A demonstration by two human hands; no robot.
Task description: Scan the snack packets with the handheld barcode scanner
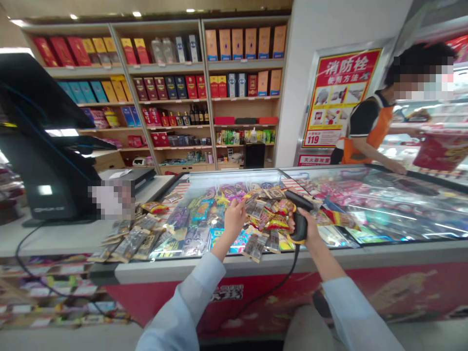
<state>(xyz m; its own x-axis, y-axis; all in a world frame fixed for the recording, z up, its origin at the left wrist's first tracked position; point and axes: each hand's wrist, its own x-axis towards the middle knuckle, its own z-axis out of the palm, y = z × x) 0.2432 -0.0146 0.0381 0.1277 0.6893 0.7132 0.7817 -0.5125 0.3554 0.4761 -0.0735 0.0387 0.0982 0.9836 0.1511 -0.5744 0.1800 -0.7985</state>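
Note:
My right hand (305, 228) is wrapped round the grip of a black barcode scanner (299, 214) with a yellow band, its head aimed left over a heap of small snack packets (204, 222). A black cable runs down from the scanner. My left hand (234, 217) reaches into the heap, its fingers pinched on a packet near the top that I cannot name. The packets lie spread on the glass lid of a chest freezer (383, 209).
A black till screen (40, 146) stands on the counter at left, with cables hanging down. Behind are wooden shelves of boxed goods (190, 87). At right a person in an orange apron (369, 129) leans over the freezer beside a red fire-hydrant poster (338, 97).

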